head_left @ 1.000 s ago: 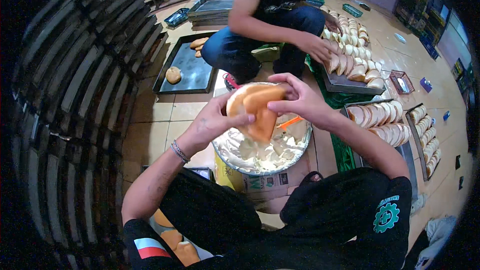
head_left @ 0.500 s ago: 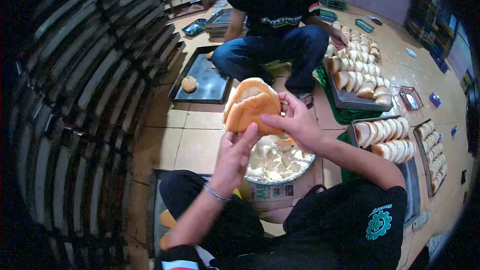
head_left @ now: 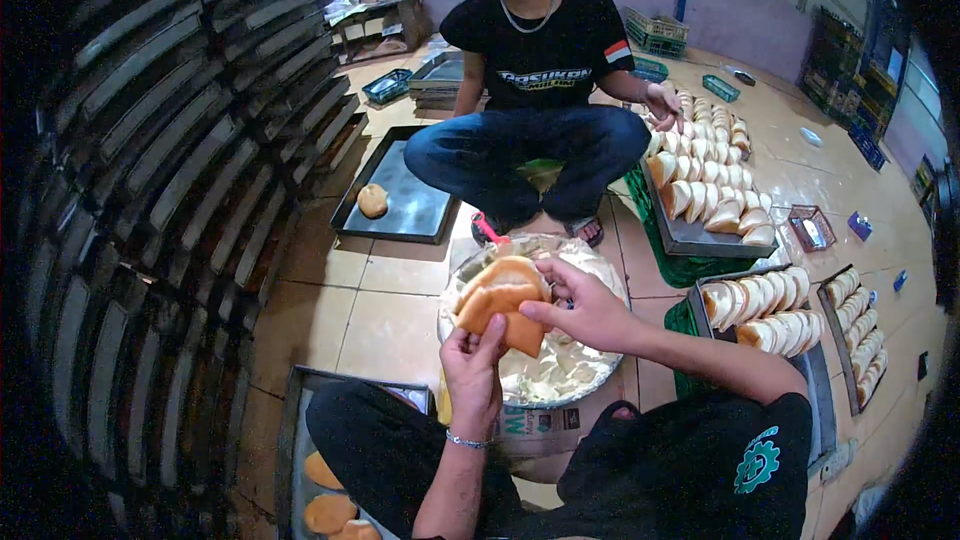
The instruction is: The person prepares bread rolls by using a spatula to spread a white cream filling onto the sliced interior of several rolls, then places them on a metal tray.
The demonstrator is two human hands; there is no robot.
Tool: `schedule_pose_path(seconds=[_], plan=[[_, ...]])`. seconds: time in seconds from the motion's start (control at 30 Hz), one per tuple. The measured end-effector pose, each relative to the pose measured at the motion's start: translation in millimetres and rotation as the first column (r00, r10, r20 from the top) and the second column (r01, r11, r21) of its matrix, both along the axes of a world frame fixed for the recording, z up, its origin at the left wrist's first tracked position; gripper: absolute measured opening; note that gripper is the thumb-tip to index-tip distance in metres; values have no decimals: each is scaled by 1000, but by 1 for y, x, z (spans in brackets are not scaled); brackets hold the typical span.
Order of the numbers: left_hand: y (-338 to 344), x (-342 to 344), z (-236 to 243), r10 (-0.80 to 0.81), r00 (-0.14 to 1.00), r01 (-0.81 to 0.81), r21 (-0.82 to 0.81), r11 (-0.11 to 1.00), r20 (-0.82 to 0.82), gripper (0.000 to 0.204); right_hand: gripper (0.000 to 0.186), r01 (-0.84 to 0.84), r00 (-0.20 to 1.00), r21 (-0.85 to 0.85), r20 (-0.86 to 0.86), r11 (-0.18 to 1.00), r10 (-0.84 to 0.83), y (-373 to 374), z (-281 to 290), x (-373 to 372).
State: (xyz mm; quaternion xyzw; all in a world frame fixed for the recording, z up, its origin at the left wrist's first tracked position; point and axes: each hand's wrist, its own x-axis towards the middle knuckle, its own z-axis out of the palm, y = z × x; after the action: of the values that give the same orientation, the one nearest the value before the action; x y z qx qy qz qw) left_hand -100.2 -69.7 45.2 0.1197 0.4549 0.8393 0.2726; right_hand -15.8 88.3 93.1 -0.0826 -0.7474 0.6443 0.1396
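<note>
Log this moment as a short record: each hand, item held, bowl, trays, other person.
Left hand: holds the bread from below, thumb on its near face
Right hand: grips the bread's right side
Held item: brown crust, pale edge showing
Bowl: contains pale cream, partly hidden behind the bread
Tray at left: one round bun visible
Trays at right: rows of bread pieces
Other person: seated opposite, one hand near bread rows

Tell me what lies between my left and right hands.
In the head view, a golden-brown bun, held by the left hand and the right hand; a bowl of pale cream shows behind it.
</note>
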Motion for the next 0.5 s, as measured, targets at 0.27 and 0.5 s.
schedule_pose_path(seconds=[0.27, 0.5], plan=[[-7, -11, -1, 33, 999, -33, -1, 999, -19, 34, 39, -18, 999, 18, 36, 1000, 17, 2, -8, -12], [-9, -18, -1, 13, 970, -46, 131, 990, 241, 23, 43, -75, 995, -57, 59, 996, 78, 2, -16, -22]])
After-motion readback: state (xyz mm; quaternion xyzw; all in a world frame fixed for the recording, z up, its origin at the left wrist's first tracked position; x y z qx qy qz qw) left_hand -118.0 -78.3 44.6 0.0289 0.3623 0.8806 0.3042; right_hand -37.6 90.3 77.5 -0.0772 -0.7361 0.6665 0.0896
